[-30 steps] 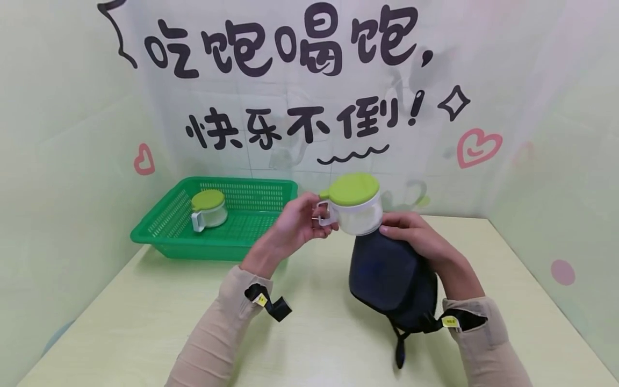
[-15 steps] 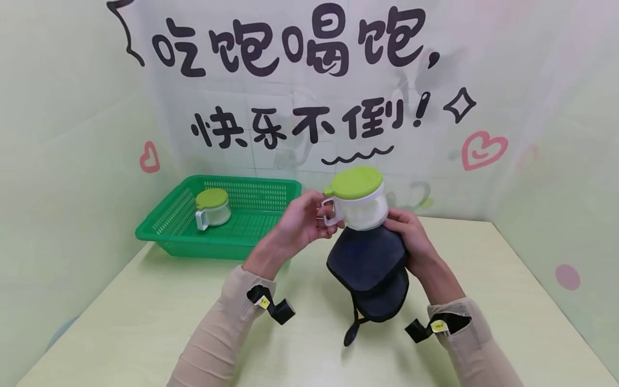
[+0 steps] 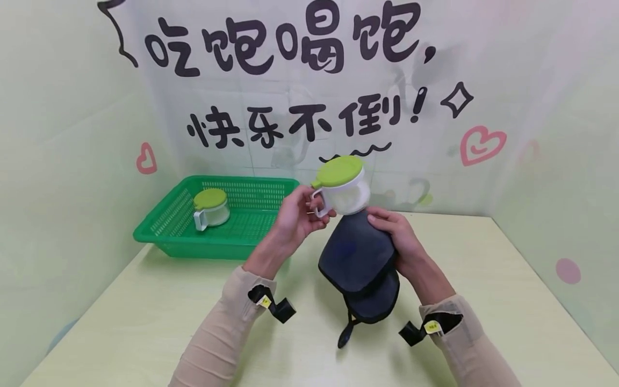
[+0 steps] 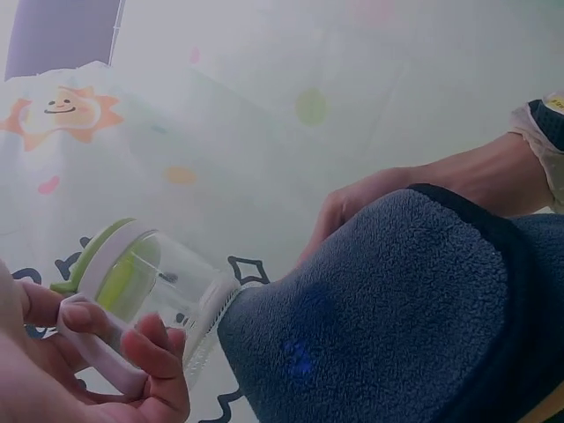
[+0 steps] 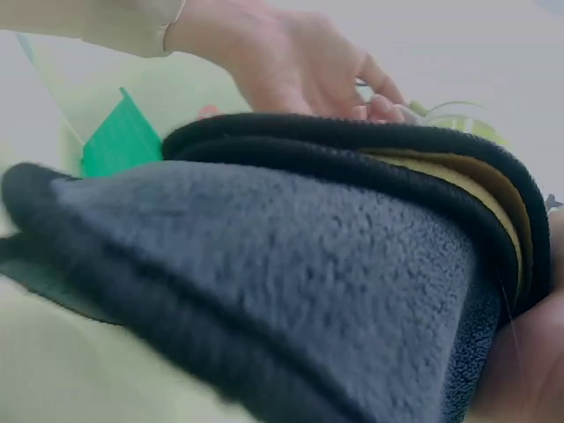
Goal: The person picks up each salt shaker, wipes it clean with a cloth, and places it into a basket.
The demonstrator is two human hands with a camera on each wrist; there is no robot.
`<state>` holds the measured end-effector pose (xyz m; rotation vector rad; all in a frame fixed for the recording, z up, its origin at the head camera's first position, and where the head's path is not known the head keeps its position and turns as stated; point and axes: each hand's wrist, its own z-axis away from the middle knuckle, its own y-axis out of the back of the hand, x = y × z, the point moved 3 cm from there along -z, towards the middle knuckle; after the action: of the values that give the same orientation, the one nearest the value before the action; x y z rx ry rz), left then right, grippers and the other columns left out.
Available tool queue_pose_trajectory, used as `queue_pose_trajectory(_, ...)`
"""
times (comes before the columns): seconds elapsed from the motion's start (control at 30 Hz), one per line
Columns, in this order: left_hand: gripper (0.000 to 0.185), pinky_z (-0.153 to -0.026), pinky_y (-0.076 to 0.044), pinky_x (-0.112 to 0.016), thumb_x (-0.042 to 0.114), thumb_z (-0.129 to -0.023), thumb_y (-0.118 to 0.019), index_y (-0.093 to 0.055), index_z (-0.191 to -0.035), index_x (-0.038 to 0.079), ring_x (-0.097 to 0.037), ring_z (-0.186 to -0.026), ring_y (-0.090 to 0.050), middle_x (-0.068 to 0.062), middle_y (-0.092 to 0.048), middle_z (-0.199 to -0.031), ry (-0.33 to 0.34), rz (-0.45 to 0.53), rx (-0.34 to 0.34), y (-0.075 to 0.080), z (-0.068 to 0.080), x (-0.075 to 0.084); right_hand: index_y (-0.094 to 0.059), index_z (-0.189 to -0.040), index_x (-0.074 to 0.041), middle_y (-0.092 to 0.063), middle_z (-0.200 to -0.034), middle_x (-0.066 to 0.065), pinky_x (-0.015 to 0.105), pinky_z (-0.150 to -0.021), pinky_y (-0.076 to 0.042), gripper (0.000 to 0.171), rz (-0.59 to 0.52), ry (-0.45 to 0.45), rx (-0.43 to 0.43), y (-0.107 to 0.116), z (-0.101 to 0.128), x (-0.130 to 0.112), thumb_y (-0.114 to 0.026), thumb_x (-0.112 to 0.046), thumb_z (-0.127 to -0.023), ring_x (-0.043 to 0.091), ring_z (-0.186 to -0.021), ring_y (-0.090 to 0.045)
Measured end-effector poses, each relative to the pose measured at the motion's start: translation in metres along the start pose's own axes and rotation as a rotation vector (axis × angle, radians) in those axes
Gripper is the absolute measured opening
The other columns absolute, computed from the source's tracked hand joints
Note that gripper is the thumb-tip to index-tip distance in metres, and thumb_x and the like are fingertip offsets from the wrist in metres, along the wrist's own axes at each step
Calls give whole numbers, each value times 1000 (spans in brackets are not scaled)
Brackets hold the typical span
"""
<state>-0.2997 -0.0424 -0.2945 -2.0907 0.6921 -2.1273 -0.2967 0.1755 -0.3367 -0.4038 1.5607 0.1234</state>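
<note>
My left hand [image 3: 296, 215] pinches the white handle [image 4: 101, 348] of a clear seasoning jar with a green lid [image 3: 340, 171], raised above the table and tilted. Below the jar, my right hand [image 3: 403, 236] grips a dark grey-blue fleece cloth [image 3: 358, 252] with black edging, its top against the jar's base. The cloth hangs down in folds, a black loop [image 3: 345, 334] dangling from its lower end. In the right wrist view, the cloth [image 5: 282, 238] fills most of the picture, showing a tan strip between its layers; it hides much of the jar there.
A green plastic basket [image 3: 203, 251] stands at the back left of the pale wooden table [image 3: 193, 301]. Inside it sits a second jar [image 3: 211, 207] with a green lid and white handle. Behind the table hangs a printed white backdrop [image 3: 290, 161].
The cloth's lower part has swung left, and my right hand has come round with it. The jar has risen a little and tilts more. The basket and second jar stay put.
</note>
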Motion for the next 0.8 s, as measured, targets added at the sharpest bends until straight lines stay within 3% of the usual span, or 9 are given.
queue_pose_trajectory(0.23,33,-61,-46,-28,25,-100,-36,-40,-70,11,-22,-70,-59,-9,-51,-79,19,-47,-19,3,1,5,-76,-102,-29,-72,-106,-12,22,-92,-53,26,-83,25,194,12,2,-12,-55,-16,-105,7,-101,-67)
queue_pose_trajectory(0.4,32,-62,-46,-28,25,-100,-37,-39,-71,11,-22,-71,-60,-8,-50,-79,28,-83,-5,4,6,6,-77,-98,-31,-71,-108,-12,20,-95,-51,26,-72,119,314,19,5,-21,-57,-16,-104,9,-105,-65)
queue_pose_trajectory(0.63,33,-64,-48,-27,26,-102,-38,-39,-72,12,-21,-71,-60,-8,-55,-81,60,-108,18,9,17,7,-80,-99,-27,-71,-106,-11,20,-94,-49,24,14,241,377,32,13,-40,-59,-15,-103,12,-105,-62)
queue_pose_trajectory(0.8,35,-64,-48,-26,26,-103,-38,-41,-72,13,-19,-69,-58,-10,-62,-81,76,-163,67,25,21,17,-80,-99,-24,-72,-103,-11,19,-92,-48,20,37,303,409,43,23,-57,-62,-15,-101,13,-103,-61)
